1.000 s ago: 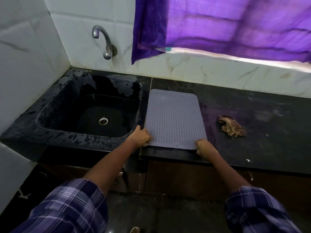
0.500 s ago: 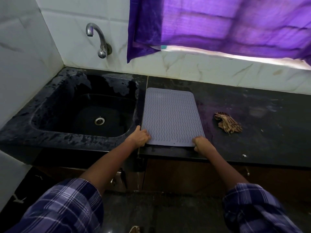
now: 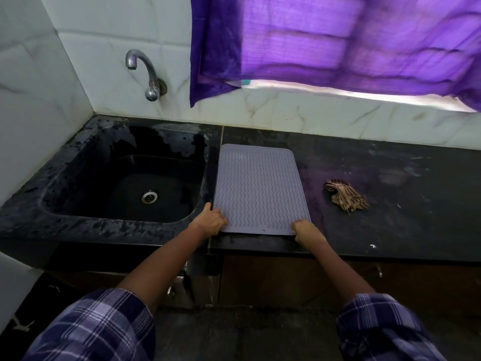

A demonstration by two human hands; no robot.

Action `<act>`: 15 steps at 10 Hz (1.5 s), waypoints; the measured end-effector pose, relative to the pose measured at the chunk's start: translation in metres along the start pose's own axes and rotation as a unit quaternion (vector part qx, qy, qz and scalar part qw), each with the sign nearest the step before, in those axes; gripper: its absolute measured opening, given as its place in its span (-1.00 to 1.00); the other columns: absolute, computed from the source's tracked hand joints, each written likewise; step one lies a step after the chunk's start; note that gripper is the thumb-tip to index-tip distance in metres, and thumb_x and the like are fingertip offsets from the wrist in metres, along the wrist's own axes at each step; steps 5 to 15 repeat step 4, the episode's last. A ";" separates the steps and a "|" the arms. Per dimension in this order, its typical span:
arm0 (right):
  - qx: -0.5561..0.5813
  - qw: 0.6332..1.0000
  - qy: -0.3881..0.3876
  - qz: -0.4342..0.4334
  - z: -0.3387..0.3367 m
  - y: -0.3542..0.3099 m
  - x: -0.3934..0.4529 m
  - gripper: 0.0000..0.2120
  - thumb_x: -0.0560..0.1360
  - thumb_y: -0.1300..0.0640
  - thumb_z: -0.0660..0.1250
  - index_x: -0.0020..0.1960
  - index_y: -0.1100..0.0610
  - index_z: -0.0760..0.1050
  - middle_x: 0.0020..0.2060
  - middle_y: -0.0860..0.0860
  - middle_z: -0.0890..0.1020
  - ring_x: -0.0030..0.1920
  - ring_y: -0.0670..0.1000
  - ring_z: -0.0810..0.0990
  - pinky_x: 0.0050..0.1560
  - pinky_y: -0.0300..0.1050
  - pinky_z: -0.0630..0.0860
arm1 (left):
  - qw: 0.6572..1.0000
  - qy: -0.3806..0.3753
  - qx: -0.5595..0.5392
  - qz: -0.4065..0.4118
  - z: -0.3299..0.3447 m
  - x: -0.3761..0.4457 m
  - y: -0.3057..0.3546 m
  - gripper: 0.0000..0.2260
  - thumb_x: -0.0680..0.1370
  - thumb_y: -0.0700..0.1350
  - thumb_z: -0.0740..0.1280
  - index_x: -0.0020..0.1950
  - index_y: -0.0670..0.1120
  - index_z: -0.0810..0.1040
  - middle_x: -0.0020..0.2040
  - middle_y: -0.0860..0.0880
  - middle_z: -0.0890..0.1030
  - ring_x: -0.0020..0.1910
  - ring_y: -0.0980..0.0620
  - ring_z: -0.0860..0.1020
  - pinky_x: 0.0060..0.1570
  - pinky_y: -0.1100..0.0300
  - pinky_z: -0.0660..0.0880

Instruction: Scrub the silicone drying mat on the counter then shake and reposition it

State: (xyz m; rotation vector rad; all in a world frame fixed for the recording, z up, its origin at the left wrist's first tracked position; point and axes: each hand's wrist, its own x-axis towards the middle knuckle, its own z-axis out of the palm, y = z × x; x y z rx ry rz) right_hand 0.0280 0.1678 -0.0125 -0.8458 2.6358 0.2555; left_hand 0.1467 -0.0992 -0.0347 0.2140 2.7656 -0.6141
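A grey silicone drying mat [image 3: 259, 187] with a wavy ribbed pattern lies flat on the black counter [image 3: 390, 204], just right of the sink. My left hand [image 3: 211, 220] grips the mat's near left corner, fingers curled over its edge. My right hand [image 3: 307, 231] grips the near right corner the same way. Both forearms reach forward from plaid sleeves.
A black sink [image 3: 125, 183] with a steel drain sits to the left, under a wall tap [image 3: 148, 74]. A crumpled brown striped cloth [image 3: 345, 195] lies on the counter right of the mat. A purple curtain [image 3: 338, 40] hangs over the window behind.
The mat has been slid slightly away from the counter's front edge, both hands keeping hold of its near corners. The camera view has shifted a little.
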 end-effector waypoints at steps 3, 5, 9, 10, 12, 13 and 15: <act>-0.007 0.996 0.084 -0.024 -0.023 0.003 -0.017 -0.71 0.59 0.15 0.11 0.26 0.20 0.42 0.24 0.16 0.49 0.21 0.16 0.47 0.20 0.02 0.41 | 0.999 -0.014 -0.043 -0.028 -0.042 -0.003 -0.008 -0.74 0.62 -0.24 0.15 0.26 -0.12 0.51 0.26 -0.10 0.54 0.29 -0.09 0.42 0.26 -0.01 0.32; -0.001 0.981 0.192 -0.028 -0.032 -0.004 -0.017 -0.64 0.59 0.11 0.11 0.37 0.15 0.33 0.34 0.10 0.42 0.31 0.11 0.40 0.25 -0.01 0.38 | 0.994 0.050 -0.064 -0.071 -0.064 -0.001 -0.009 -0.73 0.61 -0.25 0.13 0.28 -0.16 0.46 0.26 -0.13 0.53 0.27 -0.13 0.44 0.31 0.05 0.30; -0.001 0.981 0.192 -0.028 -0.032 -0.004 -0.017 -0.64 0.59 0.11 0.11 0.37 0.15 0.33 0.34 0.10 0.42 0.31 0.11 0.40 0.25 -0.01 0.38 | 0.994 0.050 -0.064 -0.071 -0.064 -0.001 -0.009 -0.73 0.61 -0.25 0.13 0.28 -0.16 0.46 0.26 -0.13 0.53 0.27 -0.13 0.44 0.31 0.05 0.30; -0.001 0.981 0.192 -0.028 -0.032 -0.004 -0.017 -0.64 0.59 0.11 0.11 0.37 0.15 0.33 0.34 0.10 0.42 0.31 0.11 0.40 0.25 -0.01 0.38 | 0.994 0.050 -0.064 -0.071 -0.064 -0.001 -0.009 -0.73 0.61 -0.25 0.13 0.28 -0.16 0.46 0.26 -0.13 0.53 0.27 -0.13 0.44 0.31 0.05 0.30; -0.001 0.981 0.192 -0.028 -0.032 -0.004 -0.017 -0.64 0.59 0.11 0.11 0.37 0.15 0.33 0.34 0.10 0.42 0.31 0.11 0.40 0.25 -0.01 0.38 | 0.994 0.050 -0.064 -0.071 -0.064 -0.001 -0.009 -0.73 0.61 -0.25 0.13 0.28 -0.16 0.46 0.26 -0.13 0.53 0.27 -0.13 0.44 0.31 0.05 0.30; -0.001 0.981 0.192 -0.028 -0.032 -0.004 -0.017 -0.64 0.59 0.11 0.11 0.37 0.15 0.33 0.34 0.10 0.42 0.31 0.11 0.40 0.25 -0.01 0.38 | 0.994 0.050 -0.064 -0.071 -0.064 -0.001 -0.009 -0.73 0.61 -0.25 0.13 0.28 -0.16 0.46 0.26 -0.13 0.53 0.27 -0.13 0.44 0.31 0.05 0.30; -0.001 0.981 0.192 -0.028 -0.032 -0.004 -0.017 -0.64 0.59 0.11 0.11 0.37 0.15 0.33 0.34 0.10 0.42 0.31 0.11 0.40 0.25 -0.01 0.38 | 0.994 0.050 -0.064 -0.071 -0.064 -0.001 -0.009 -0.73 0.61 -0.25 0.13 0.28 -0.16 0.46 0.26 -0.13 0.53 0.27 -0.13 0.44 0.31 0.05 0.30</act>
